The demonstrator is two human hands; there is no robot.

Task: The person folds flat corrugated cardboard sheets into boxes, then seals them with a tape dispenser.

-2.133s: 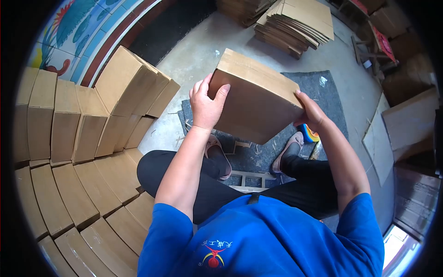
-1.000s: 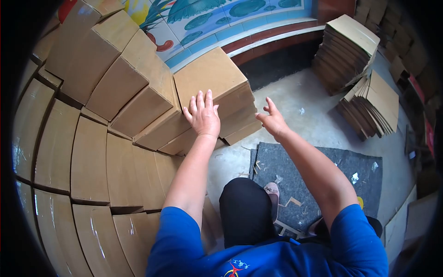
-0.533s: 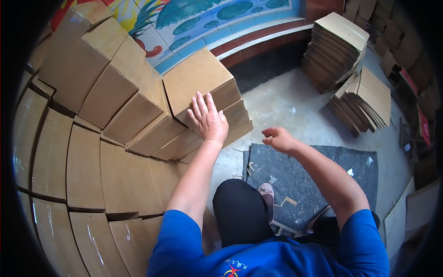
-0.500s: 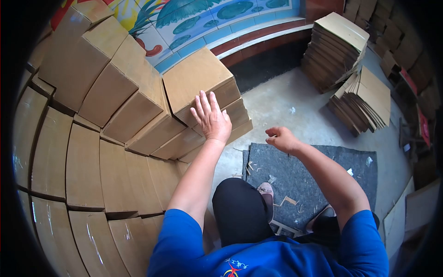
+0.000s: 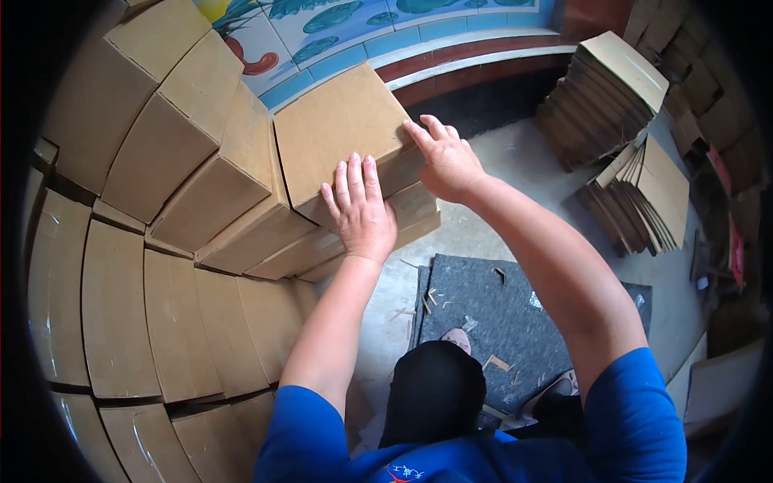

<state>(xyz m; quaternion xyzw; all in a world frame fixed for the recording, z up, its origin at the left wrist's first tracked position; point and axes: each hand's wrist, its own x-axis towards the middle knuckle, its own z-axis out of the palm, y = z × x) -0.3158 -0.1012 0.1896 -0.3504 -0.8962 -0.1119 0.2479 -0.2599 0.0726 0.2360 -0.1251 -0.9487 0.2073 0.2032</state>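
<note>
A brown cardboard box (image 5: 338, 121) lies on top of a stack by the painted wall. Against its near side rests my left hand (image 5: 362, 209), palm on the cardboard, fingers extended upward over the top edge. My right hand (image 5: 447, 161) is at the box's right corner, with a couple of fingers stretched out and the others curled. Its fingertips appear to touch the corner. More boxes (image 5: 241, 173) stand in a row tight against the left of this one, with a narrow dark gap between.
Taped boxes (image 5: 113, 310) are stacked along the left. Flattened cardboard (image 5: 592, 101) stands piled at the back right, with a smaller leaning pile (image 5: 644, 197) before it. A dark mat (image 5: 467, 306) with cardboard scraps covers the floor by my feet. The tiled wall (image 5: 354, 36) is behind.
My right hand has moved up and left from above the mat to the box's right corner. My left hand stays on the box's near side. The camera view has shifted slightly.
</note>
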